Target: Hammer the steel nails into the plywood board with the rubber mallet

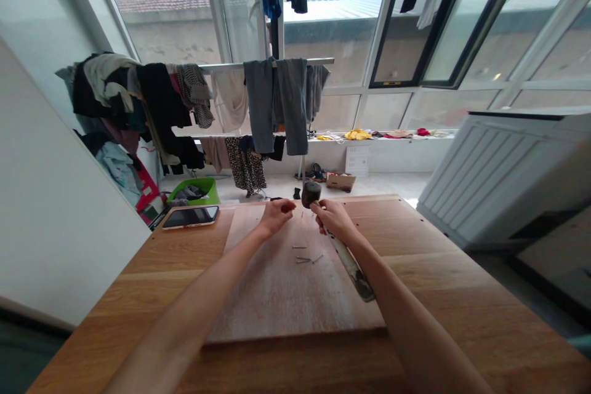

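My right hand (336, 220) grips a hammer (351, 271) close to its dark head (311, 194). The worn handle slants back along my forearm. Left of the hammer head, my left hand (276, 217) is closed with its fingertips pressed together; anything between them is too small to make out. Both hands are over the far part of a pale wooden board (263, 295). A thin nail (302, 213) seems to stand upright in the board between the hands. Several loose nails (303, 260) lie on the board nearer to me.
The board rests on a wooden table (429, 283). A phone (191, 217) lies at the table's far left edge. Beyond stand a laundry rack with hanging trousers (292, 104), a green basket (210, 189) and a cardboard box (340, 181). A white ribbed cabinet (480, 172) is at the right.
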Motion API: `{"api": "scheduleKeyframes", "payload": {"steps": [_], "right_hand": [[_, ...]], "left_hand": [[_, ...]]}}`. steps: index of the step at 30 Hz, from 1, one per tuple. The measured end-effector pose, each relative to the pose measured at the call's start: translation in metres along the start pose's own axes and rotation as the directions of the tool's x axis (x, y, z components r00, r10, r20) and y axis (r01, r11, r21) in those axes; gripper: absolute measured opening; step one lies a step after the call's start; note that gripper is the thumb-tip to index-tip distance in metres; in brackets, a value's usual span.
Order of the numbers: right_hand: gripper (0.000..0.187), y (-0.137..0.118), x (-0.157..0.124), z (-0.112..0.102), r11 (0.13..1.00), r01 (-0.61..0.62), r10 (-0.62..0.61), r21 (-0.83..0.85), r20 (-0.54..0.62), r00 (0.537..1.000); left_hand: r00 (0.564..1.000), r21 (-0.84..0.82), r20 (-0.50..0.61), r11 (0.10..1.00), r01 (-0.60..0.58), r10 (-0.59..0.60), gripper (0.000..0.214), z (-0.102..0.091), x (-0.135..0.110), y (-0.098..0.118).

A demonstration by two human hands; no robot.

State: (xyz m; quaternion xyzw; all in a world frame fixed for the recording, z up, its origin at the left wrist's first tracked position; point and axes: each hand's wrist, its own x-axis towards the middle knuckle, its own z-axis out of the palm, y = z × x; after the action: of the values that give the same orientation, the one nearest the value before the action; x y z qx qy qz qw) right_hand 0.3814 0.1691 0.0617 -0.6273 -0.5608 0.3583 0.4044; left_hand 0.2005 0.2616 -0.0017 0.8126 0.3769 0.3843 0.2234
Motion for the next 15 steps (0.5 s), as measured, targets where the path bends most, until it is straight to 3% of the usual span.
{"api": "scheduleKeyframes", "payload": {"steps": [7, 15], "right_hand": [[0.028, -0.008, -0.007, -0.001, 0.999, 0.01, -0.009, -0.052, 0.004, 1.0], [0.029, -0.011, -0.013, 0.005, 0.997, 0.024, -0.023, -0.073, 0.022, 0.999]], "left_hand": [[0.996, -0.221, -0.058, 0.974, 0.052, -0.066, 0.012, 0.006, -0.007, -0.007], [0.995, -0.341, -0.032, 0.937, 0.079, -0.096, 0.01, 0.004, -0.008, -0.013]]}}
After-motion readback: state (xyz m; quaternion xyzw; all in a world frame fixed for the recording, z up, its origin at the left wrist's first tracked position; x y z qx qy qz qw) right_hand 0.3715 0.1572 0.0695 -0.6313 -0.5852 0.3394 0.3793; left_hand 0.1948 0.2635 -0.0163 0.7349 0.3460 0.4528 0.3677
